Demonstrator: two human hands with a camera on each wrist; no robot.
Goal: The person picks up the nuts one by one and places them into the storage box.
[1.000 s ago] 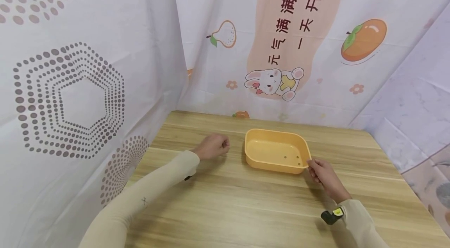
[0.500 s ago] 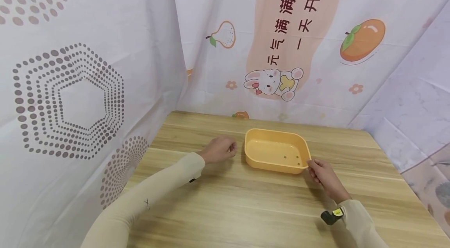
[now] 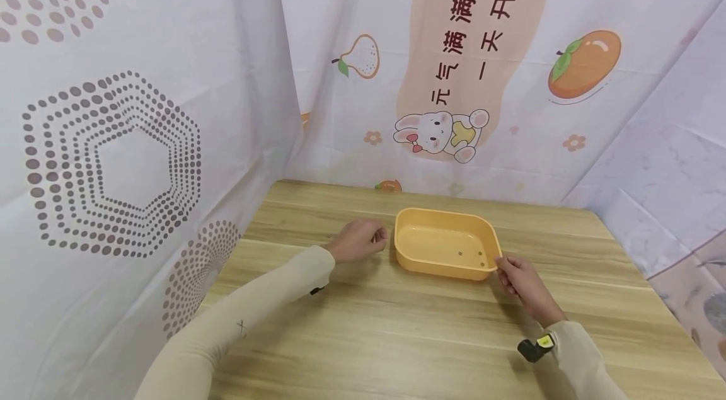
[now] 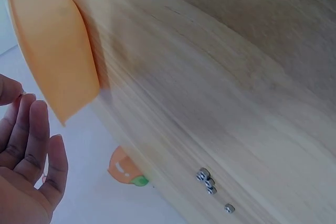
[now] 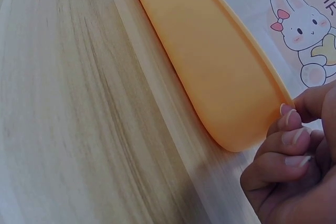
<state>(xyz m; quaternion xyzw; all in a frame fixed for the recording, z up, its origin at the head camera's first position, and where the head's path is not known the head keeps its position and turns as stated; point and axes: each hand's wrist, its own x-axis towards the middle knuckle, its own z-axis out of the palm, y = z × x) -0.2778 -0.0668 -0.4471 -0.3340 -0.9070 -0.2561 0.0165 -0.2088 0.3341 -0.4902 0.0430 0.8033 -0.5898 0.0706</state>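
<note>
A yellow plastic basin (image 3: 439, 266) rests on the wood-grain table, with 3 small metal nuts (image 3: 460, 253) on its floor near the right end. My right hand (image 3: 524, 286) pinches the basin's near right corner at the rim between thumb and index finger, its other fingers curled below. Just off the basin's left side is my left hand (image 3: 358, 240), thumb and index fingertips together. A tiny glint of a nut (image 4: 22, 94) shows between those tips, mostly hidden by them. Several loose nuts (image 4: 206, 178) lie on the table, seen in the left wrist view.
The wood-grain table (image 3: 397, 337) ends at a printed cloth (image 3: 340, 135) hanging behind it. Another cloth (image 3: 227, 104) with dotted patterns hangs close along the left side, and a pale one (image 3: 669, 167) on the right. A black wrist device (image 3: 534, 349) sits on the right sleeve.
My left hand has moved right across the table, up close to the basin's left side. The right hand and the basin have stayed in place.
</note>
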